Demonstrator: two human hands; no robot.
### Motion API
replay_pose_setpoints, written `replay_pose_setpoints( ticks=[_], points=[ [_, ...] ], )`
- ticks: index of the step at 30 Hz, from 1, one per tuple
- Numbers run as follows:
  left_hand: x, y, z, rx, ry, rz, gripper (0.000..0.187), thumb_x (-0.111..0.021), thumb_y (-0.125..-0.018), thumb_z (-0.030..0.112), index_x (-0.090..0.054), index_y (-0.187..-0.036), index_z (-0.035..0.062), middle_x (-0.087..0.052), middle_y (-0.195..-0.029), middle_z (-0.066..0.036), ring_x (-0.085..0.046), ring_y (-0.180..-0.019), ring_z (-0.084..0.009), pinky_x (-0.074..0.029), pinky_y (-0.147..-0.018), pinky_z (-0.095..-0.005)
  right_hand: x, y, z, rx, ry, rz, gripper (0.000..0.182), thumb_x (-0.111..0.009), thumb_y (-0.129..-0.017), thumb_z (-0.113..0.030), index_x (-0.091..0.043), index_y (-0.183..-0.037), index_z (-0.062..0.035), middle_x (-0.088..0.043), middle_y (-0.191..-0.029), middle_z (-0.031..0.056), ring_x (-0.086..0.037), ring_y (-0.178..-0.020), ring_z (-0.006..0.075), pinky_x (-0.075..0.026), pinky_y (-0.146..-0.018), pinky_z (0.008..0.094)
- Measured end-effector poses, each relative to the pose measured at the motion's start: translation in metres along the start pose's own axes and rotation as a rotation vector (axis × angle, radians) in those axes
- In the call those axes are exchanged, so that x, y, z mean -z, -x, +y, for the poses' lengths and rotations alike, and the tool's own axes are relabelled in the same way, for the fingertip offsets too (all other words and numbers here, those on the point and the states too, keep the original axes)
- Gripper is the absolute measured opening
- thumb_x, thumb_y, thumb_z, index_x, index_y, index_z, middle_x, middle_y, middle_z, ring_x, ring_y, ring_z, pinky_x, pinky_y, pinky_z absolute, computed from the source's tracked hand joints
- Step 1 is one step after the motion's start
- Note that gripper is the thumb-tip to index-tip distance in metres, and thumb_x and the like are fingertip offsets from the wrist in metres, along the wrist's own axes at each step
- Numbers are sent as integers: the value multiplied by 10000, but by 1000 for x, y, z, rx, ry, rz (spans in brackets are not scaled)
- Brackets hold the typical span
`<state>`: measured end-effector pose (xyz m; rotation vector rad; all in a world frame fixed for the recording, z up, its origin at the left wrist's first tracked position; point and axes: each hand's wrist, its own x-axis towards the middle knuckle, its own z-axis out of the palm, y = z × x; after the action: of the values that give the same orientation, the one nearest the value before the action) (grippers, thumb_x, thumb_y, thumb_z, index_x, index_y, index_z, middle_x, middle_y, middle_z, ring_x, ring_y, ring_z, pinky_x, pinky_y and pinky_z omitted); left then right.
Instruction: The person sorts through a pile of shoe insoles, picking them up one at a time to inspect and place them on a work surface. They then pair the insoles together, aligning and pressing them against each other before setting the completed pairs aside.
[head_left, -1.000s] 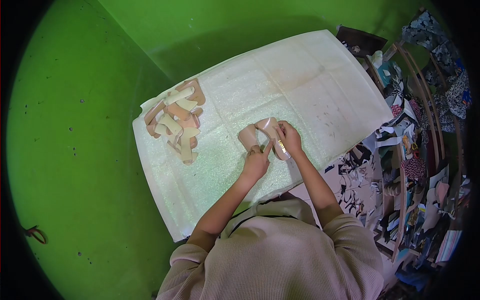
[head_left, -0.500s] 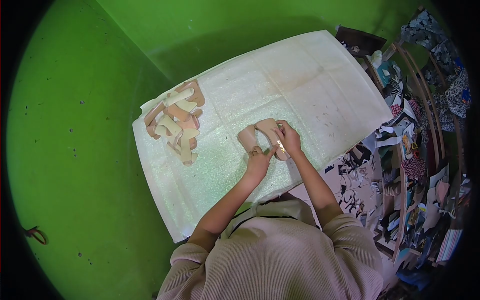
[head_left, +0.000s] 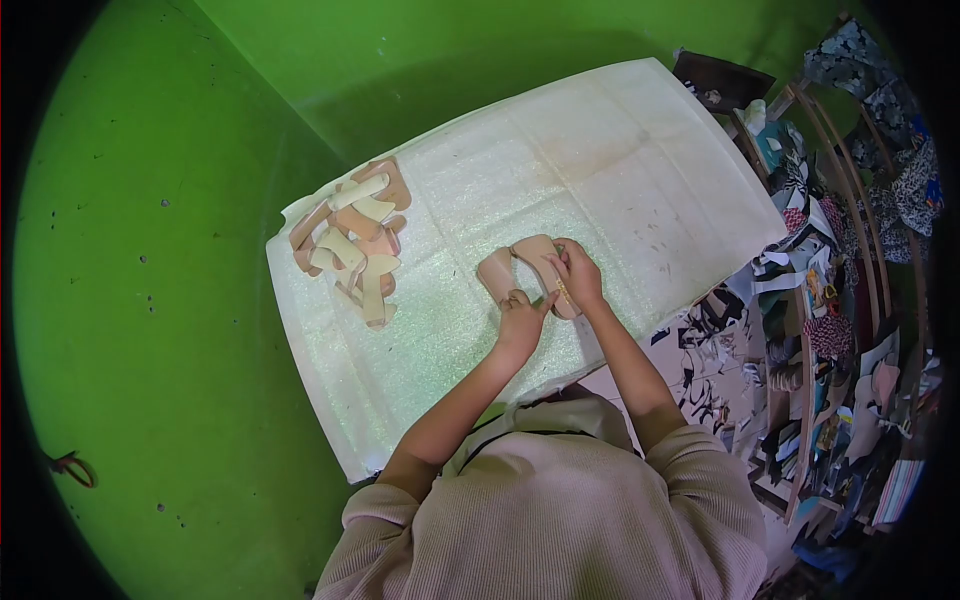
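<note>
Two tan curved pieces lie side by side on the white covered table (head_left: 480, 150). My left hand (head_left: 521, 322) is at the near end of the left piece (head_left: 496, 275), its thumb reaching to the right piece (head_left: 536, 254). Around the right edge of that right piece, my right hand (head_left: 578, 274) has its fingers bent and gripping. Small gold marks show near the lower end of the right piece. What the fingers of my left hand press on is partly hidden.
A heap of tan and cream pieces (head_left: 352, 240) lies on the table's left part. Racks of scraps and cloth (head_left: 830, 330) stand at the right. More scraps (head_left: 708, 345) lie on the floor. The green wall (head_left: 150, 300) borders the left side.
The shine on the gold marks of the right piece has dimmed, and that piece appears slightly tilted. Both hands have stayed nearly in place.
</note>
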<state>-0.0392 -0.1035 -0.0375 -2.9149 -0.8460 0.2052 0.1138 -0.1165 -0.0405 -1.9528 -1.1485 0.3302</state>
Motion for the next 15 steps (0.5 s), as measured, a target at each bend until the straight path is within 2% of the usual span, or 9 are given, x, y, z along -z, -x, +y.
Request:
replay_pose_setpoints(
  ticks=[5,8,11,15],
  points=[
    [3,-1,2,-3,-16,-17,658,-493,-813,93,-270,-1383,335,-494,-1012,-306,-590,-782,-326,-460,-786,-369,0,0,3,7,12,-2,285,-628,-807,-259,-571,-1041,-106,-567,-789,80,-552,-642,205,-458,-586,311],
    [5,-1,2,-1,-38,-27,663,-495,-813,96,-262,-1385,336,-491,-1019,-310,-590,-788,-324,-460,-786,-371,-1,0,3,16,28,-4,285,-624,-809,-265,-568,-1040,-108,-561,-800,78,-555,-657,210,-458,-588,313],
    [4,-1,2,4,-35,-11,683,-522,-804,108,-252,-1388,336,-497,-990,-293,-589,-786,-327,-463,-774,-368,3,0,-1,14,41,-25,287,-623,-810,-261,-561,-1045,-108,-546,-810,81,-552,-673,215,-458,-592,316],
    [11,1,-2,31,150,2,706,-582,-763,140,-283,-1379,317,-504,-942,-246,-586,-791,-334,-471,-750,-380,9,0,-8,43,32,20,266,-596,-829,-239,-549,-1052,-103,-528,-885,91,-554,-751,236,-463,-633,338]
  ],
)
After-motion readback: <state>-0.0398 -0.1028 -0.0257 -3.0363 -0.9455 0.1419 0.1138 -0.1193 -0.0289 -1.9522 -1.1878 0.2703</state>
